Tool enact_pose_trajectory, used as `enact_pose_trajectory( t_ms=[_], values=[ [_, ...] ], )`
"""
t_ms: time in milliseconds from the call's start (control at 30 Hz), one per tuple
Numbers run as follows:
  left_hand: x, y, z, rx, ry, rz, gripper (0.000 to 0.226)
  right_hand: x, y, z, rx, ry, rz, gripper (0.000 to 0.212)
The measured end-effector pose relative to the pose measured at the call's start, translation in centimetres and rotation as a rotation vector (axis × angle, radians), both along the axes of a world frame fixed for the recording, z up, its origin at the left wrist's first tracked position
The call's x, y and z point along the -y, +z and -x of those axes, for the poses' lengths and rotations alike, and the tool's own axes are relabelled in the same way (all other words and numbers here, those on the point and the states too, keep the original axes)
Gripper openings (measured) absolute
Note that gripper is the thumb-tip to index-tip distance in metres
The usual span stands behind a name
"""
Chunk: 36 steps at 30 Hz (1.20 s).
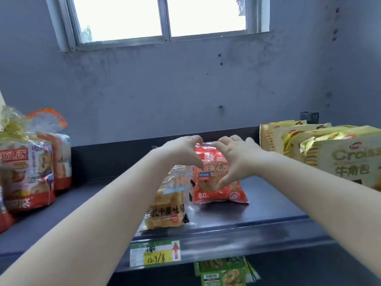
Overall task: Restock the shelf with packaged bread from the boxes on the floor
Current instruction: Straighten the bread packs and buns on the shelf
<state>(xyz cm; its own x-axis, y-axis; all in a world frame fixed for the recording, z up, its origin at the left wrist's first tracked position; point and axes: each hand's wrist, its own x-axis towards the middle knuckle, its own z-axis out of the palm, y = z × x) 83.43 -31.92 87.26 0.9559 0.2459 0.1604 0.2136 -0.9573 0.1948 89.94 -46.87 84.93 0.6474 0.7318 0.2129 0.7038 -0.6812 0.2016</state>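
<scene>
On the dark top shelf (268, 215) an orange-red bread packet (210, 162) stands upright in the middle. My left hand (181, 151) holds its top left edge with curled fingers. My right hand (239, 159) grips its top right, fingers over the top and thumb down the front. In front of it, to the left, stands a clear bag of sliced toast (167, 205), partly behind my left forearm.
Several toast bags (26, 172) stand at the shelf's left end, and yellow croissant packs (338, 153) fill the right end. A green and yellow price tag (154, 254) hangs on the shelf's front lip. Green packets (224, 271) show on the shelf below. A window is above.
</scene>
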Motion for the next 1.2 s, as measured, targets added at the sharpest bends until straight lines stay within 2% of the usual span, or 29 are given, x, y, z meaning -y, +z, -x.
enact_pose_trajectory(
  t_ms=[100, 333, 433, 567, 667, 767, 933, 1200],
  values=[
    [0.8, -0.9, -0.7, -0.026, 0.010, -0.085, 0.071, -0.6, -2.0, 0.0, 0.001, -0.012, 0.059, 0.129],
    [1.5, -0.9, -1.6, 0.003, -0.029, -0.054, 0.069, 0.0, -2.2, -1.2, 0.048, -0.020, 0.079, 0.131],
    [1.0, -0.4, -1.7, 0.015, -0.019, 0.009, 0.059, 0.3, -1.8, -1.0, 0.030, 0.028, 0.040, 0.128],
    [-0.9, 1.4, -2.0, 0.109, 0.050, 0.084, 0.048, -0.1, 1.2, -2.2, -0.080, -0.044, -0.118, 0.107],
    [-2.2, 2.5, -2.9, 0.156, 0.078, 0.094, 0.036, -0.7, 3.6, -4.9, -0.282, -0.084, -0.361, 0.075],
    [-3.1, 2.7, -4.8, 0.126, 0.102, 0.059, 0.036, -1.8, 4.4, -7.1, -0.346, -0.079, -0.393, 0.048],
    [-4.0, 2.0, -8.1, -0.001, 0.126, 0.008, 0.040, -4.0, 4.4, -10.3, -0.498, -0.122, -0.350, 0.039],
    [-4.8, 0.7, -12.1, -0.118, 0.172, -0.041, 0.041, -6.0, 2.9, -13.0, -0.524, -0.120, -0.277, 0.038]
  ],
)
